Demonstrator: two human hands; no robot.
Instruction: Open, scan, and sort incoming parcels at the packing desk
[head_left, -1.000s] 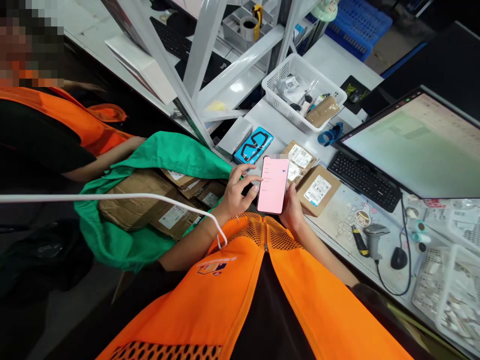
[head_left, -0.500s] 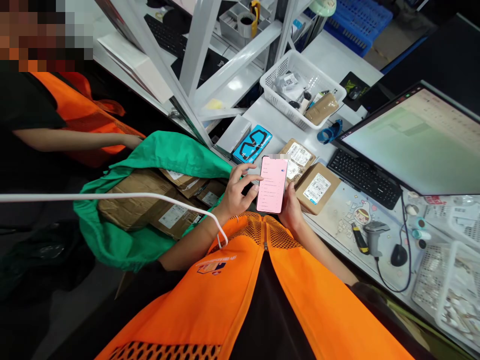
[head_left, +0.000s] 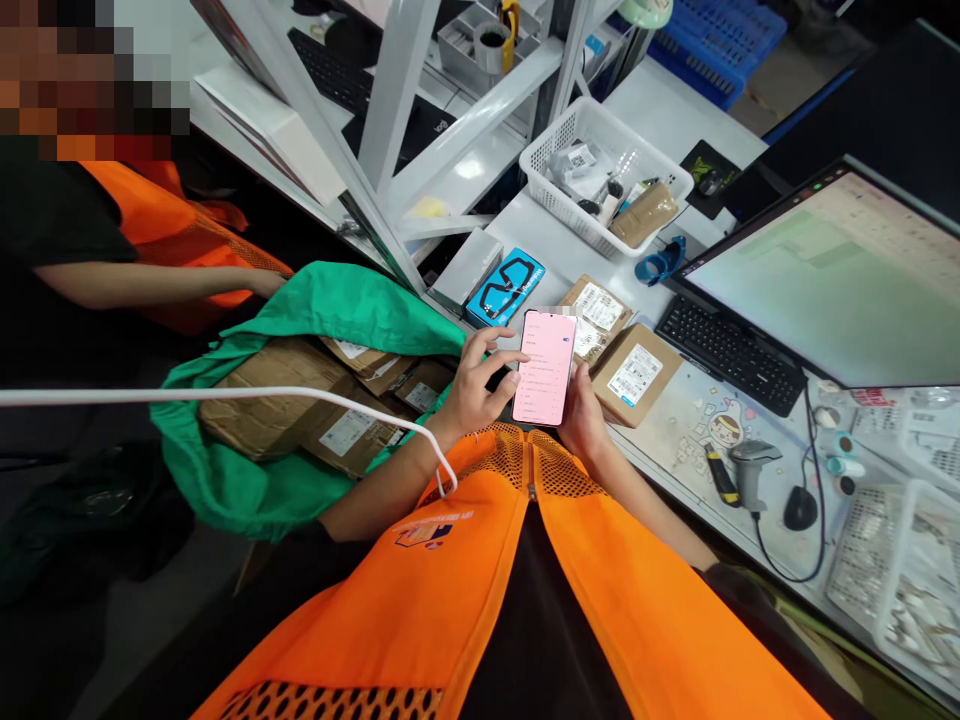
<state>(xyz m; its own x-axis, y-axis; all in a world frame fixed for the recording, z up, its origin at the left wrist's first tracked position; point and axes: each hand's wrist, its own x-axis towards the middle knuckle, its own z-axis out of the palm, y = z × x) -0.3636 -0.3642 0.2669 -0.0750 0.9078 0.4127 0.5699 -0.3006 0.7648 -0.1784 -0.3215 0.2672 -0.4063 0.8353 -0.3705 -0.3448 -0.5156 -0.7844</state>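
A smartphone with a pink screen and lines of small text is held upright in front of my chest. My right hand grips its right edge and lower corner; most of those fingers are hidden behind it. On the other side my left hand has its fingers apart, bent over the left edge. One fingertip is at the screen, and the thumb tip is close to the phone's left side. Just beyond the phone lie a brown parcel and a labelled cardboard box.
A green sack with cardboard boxes sits at left, a co-worker's hand at its rim. A white cable crosses in front. The desk holds a blue goggles box, white basket, keyboard, monitor and barcode scanner.
My hands and the phone stay almost still. The co-worker at left has shifted slightly down and to the right; the rest of the scene looks the same.
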